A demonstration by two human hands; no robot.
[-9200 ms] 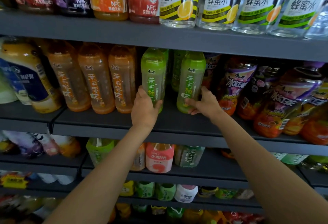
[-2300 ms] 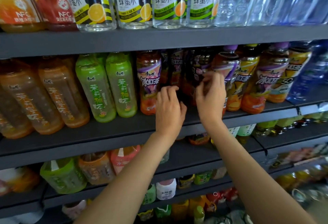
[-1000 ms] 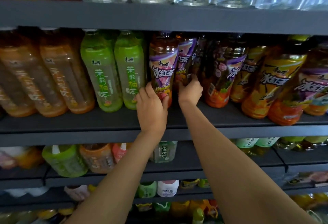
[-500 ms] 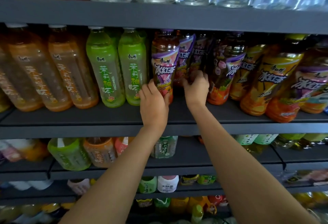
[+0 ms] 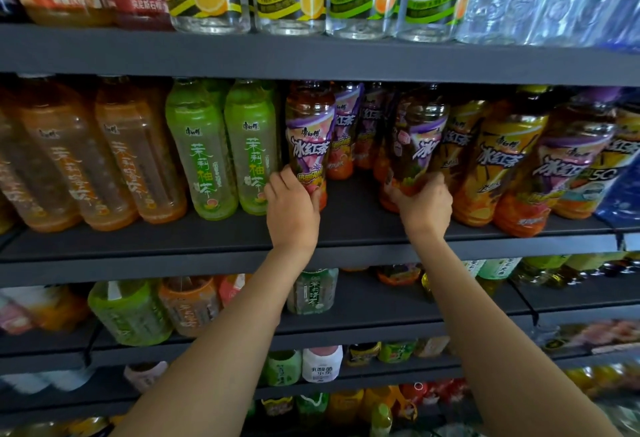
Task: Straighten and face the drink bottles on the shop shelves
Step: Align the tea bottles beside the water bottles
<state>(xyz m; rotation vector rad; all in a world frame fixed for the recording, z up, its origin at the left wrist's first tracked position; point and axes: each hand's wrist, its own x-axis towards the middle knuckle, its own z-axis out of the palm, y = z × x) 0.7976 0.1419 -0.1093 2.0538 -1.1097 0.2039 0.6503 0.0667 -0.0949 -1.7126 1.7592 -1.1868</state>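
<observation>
Fingers (image 5: 313, 194) of left hand (image 5: 292, 210) grip iced-tea bottle (image 5: 308, 139) base.

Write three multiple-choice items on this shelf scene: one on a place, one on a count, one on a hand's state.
1. The left hand grips a purple-label iced tea bottle right of:
A. green tea bottles
B. blue bottles
C. milk cartons

2. Green tea bottles in that shelf's front row:
A. one
B. two
C. five

3. The right hand is:
A. hanging idle
B. flat on the shelf
C. gripping a turned iced tea bottle

Answers: 1 A, the green pair stands beside it; 2 B, two stand in front; 3 C, fingers curl round its base.
</observation>
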